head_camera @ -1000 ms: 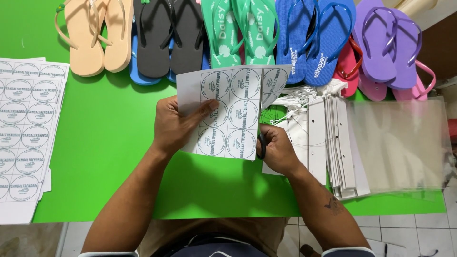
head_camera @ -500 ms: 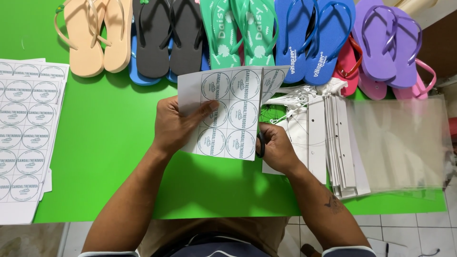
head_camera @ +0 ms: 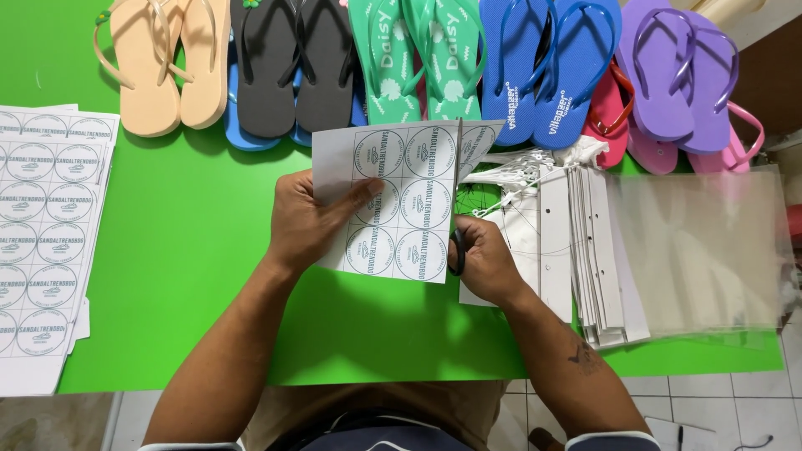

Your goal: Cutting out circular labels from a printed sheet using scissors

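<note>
Green tabletop (head_camera: pixel 200 276) underneath everything, with work stock fanned out within arm's reach. Held up off that surface, near the middle: a white label sheet (head_camera: pixel 393 200) printed with round stickers in rows, tilted toward the head camera so the lines between circles face up, probably to keep the cut true. Left hand (head_camera: pixel 313 221) closed on the sheet's left side, thumb pressed across the printed face and fingers curled behind, pinching it flat and steady. Right hand (head_camera: pixel 484 259) closed around the dark handles of scissors (head_camera: pixel 459 209), fingers bent through the loops, thin blade running straight up the sheet's right part between two columns of circles; blades look nearly shut, though hard to say exactly from this edge-on angle. Hands close together, one to each side of the cut line, not touching. Further sticker sheets (head_camera: pixel 42 242) stacked at the table's left edge, apparently uncut and kept flat. Along the far edge, a row of flip-flops laid in pairs by colour: beige flip-flops (head_camera: pixel 163 67), black flip-flops (head_camera: pixel 292 67), green flip-flops (head_camera: pixel 418 58), blue flip-flops (head_camera: pixel 543 67), purple flip-flops (head_camera: pixel 677 75), with pink and red soles peeking beneath. To the right, white card headers (head_camera: pixel 597 250) with punched holes, overlapped in a stack beside clear plastic bags (head_camera: pixel 702 250). White plastic hangers (head_camera: pixel 518 171) in a loose heap just beyond the right hand.
</note>
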